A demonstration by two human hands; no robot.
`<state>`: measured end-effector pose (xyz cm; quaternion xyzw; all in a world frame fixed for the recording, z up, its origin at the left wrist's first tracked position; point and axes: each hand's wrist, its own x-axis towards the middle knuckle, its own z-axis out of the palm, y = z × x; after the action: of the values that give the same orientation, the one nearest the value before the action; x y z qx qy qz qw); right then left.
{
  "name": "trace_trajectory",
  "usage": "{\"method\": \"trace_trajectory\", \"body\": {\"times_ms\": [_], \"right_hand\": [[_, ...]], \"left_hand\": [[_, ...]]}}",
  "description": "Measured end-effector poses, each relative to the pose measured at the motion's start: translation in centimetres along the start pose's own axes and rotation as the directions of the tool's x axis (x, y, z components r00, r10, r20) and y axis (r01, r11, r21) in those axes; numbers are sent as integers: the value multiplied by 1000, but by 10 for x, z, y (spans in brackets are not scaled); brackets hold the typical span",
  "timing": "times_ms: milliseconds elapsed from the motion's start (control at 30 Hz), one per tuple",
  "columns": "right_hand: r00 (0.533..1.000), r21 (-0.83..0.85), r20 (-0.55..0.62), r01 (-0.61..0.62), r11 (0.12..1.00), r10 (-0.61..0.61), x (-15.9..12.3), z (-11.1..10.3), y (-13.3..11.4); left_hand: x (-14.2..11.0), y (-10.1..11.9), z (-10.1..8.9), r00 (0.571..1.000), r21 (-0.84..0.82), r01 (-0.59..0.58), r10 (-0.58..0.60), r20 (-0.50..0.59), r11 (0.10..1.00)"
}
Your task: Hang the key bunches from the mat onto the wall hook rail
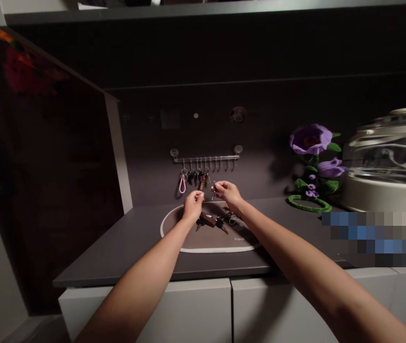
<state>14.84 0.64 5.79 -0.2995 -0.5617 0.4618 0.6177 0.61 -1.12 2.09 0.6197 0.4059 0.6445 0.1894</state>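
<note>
A clear hook rail (208, 158) is fixed to the back wall, with several key sets on its left hooks. A pink loop keychain (183, 184) hangs at the far left of these. My left hand (193, 206) is closed, its fingertips pinched at the lower end of a brown key tag (202, 183) below the rail. My right hand (228, 192) is closed in a pinch on small silver keys (213, 192), which dangle just below the rail. Under both hands lies an oval brown mat (210, 243) with a white rim. More keys (220, 224) lie on it, partly behind my hands.
Purple artificial flowers (311, 139) with a green ring base stand at the right. Beside them is a cream appliance with a clear lid (377, 190). A shelf (203, 10) runs overhead. White cabinet doors (203, 309) sit under the dark counter (117, 247).
</note>
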Motion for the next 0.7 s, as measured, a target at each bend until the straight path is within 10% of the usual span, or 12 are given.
{"method": "trace_trajectory", "body": {"times_ms": [700], "right_hand": [[952,94,-304,-2,996,30,84,33,-19]], "left_hand": [[4,-9,-8,992,217,24,3,-123,976]]}}
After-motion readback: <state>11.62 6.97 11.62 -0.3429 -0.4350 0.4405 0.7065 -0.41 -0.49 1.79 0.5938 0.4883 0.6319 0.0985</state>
